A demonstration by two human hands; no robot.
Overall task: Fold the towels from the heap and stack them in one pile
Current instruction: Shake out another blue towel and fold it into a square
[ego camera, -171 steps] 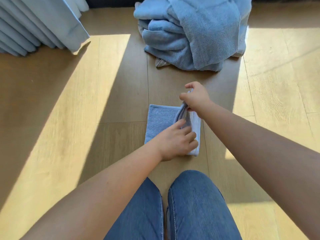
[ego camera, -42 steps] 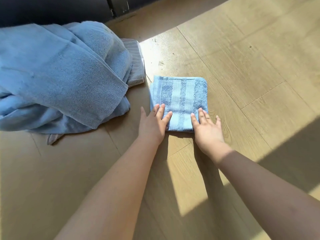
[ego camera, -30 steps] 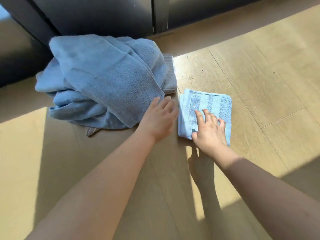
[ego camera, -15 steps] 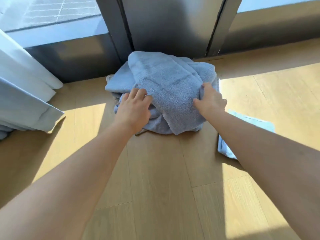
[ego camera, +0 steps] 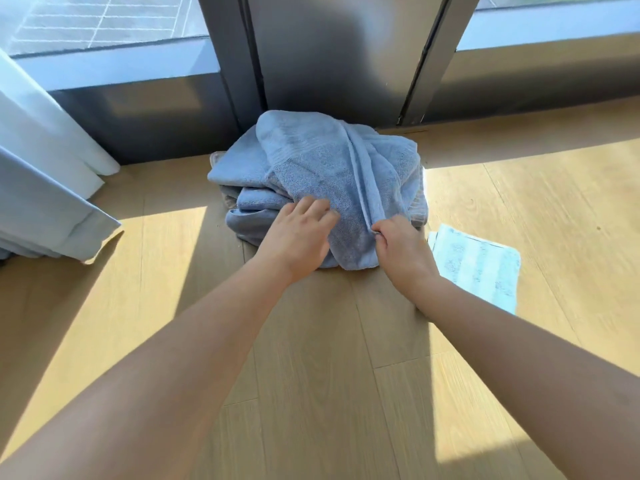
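Observation:
A heap of blue towels (ego camera: 311, 168) lies on the wooden floor against the dark window frame. The top towel (ego camera: 346, 188) drapes over the heap's front. My right hand (ego camera: 401, 247) pinches this towel's hemmed edge near its lower right corner. My left hand (ego camera: 298, 237) rests on the same towel's left front part with its fingers fairly straight. A small folded light-blue towel (ego camera: 481, 268) lies flat in sunlight on the floor, just right of the heap and behind my right forearm.
A white curtain (ego camera: 41, 188) hangs to the floor at the left. A dark window frame and sill (ego camera: 329, 64) close off the back. Wooden floor (ego camera: 311, 375) with sun patches stretches in front of the heap.
Both hands left the folded small towel and went to the heap. Since half a second ago the right hand has slid down and pinched the top towel's edge.

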